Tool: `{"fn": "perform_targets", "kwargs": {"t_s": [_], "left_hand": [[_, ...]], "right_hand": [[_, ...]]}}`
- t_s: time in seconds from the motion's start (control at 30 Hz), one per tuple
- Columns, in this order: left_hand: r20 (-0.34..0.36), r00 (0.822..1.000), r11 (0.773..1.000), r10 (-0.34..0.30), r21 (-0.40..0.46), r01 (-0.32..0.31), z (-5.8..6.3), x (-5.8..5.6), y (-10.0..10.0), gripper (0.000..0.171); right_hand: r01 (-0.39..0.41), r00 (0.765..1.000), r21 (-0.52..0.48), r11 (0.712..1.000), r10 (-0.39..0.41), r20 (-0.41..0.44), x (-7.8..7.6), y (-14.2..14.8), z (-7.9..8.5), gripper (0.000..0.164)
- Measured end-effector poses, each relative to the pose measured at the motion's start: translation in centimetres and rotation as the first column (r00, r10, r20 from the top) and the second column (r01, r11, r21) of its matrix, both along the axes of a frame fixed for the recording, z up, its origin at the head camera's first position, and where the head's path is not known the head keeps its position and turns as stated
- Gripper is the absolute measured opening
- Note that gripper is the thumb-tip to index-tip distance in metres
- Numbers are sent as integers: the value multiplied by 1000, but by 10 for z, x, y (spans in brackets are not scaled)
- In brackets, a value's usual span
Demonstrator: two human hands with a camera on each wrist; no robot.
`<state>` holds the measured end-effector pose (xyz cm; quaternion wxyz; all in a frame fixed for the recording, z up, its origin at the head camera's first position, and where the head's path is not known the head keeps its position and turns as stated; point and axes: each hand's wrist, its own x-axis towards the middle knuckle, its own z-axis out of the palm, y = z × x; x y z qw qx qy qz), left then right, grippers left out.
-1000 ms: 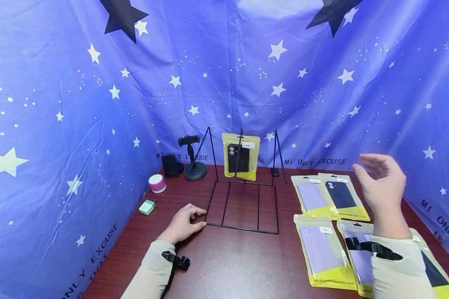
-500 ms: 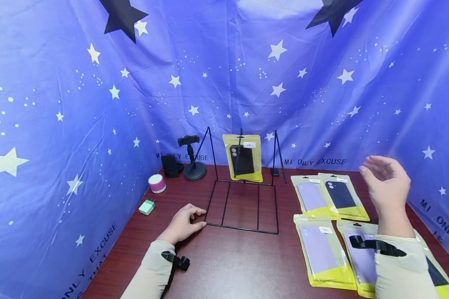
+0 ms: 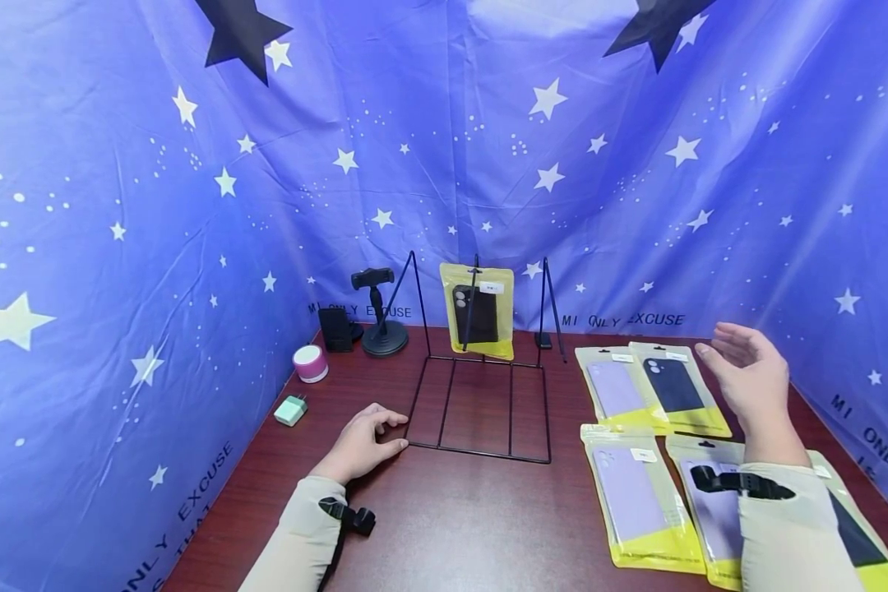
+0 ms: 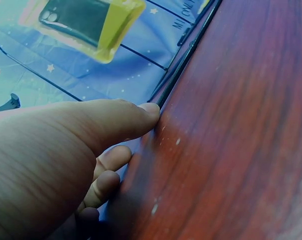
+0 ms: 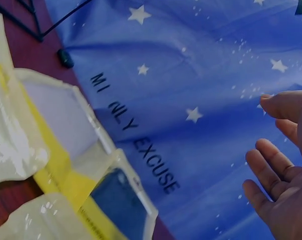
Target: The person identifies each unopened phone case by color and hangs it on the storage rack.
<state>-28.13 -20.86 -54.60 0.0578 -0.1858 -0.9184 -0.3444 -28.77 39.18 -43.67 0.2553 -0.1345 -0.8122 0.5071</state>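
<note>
A black wire display rack [image 3: 493,453] stands on the table, a packaged dark phone case [image 3: 477,316] hanging from its middle hook. At the rack's front left corner, my left hand [image 3: 363,441] pinches the wire between thumb and fingers. The left wrist view shows the thumb [image 4: 123,117] against the bar's end, the other fingers partly hidden below. My right hand [image 3: 753,385] is raised over the right side with loosely bent fingers and nothing in it. Beneath and beside it lie phone case packs, among them a lilac one [image 3: 625,493] and a dark one [image 3: 673,385].
Left of the rack stand a round-based phone holder [image 3: 385,335], a small black stand [image 3: 336,329], a pink-and-white cylinder [image 3: 311,364] and a mint charger plug [image 3: 291,410]. A starry blue cloth [image 3: 444,164] closes in the back and sides of the table [image 3: 474,526].
The hanging pack has swung slightly to the right and back. My right hand has drifted a little right, then down and left. The left hand keeps its place on the rack.
</note>
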Motion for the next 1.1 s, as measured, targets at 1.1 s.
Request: {"fn": "perform_targets", "kwargs": {"t_s": [1.1], "left_hand": [[10,1000,1000,5,-3,-5,0,0,0,34]], "right_hand": [[-183,924,162,970,113,366,-11,30,-67,71]]}}
